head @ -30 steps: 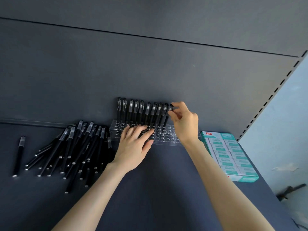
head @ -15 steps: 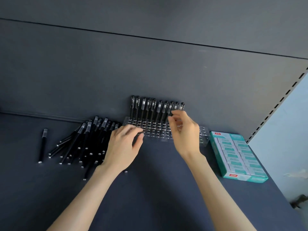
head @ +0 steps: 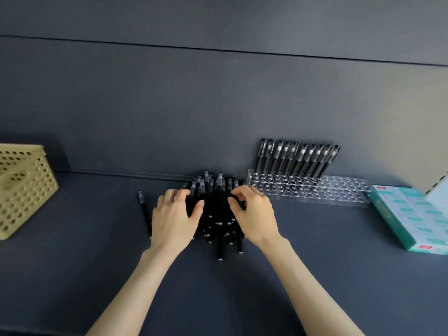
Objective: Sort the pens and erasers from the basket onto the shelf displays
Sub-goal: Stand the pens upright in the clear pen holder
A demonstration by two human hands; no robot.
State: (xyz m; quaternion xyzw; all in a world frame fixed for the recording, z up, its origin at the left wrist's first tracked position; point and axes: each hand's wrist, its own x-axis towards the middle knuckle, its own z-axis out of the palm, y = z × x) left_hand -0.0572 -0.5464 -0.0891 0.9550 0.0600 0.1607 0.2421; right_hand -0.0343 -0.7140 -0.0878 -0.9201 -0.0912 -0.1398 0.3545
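A heap of black pens [head: 216,214] lies on the dark shelf. My left hand [head: 173,217] lies on the heap's left side, fingers curled over some pens and thumb against them. My right hand [head: 254,215] is at the heap's right side, fingertips and thumb pinching a pen near its cap. To the right stands a clear pen holder [head: 339,192] full of holes, with a row of standing pens [head: 298,157] in its back left holes. A teal eraser box [head: 409,214] lies at the far right. The beige perforated basket [head: 23,190] is at the left edge.
One single pen [head: 144,212] lies apart, just left of my left hand. The dark back panel [head: 218,105] rises right behind the heap and the holder. A light upright with slots [head: 436,180] closes the shelf at the right.
Both hands have left the holder and moved left onto the heap of pens. My view has turned left, so the basket has come into sight.
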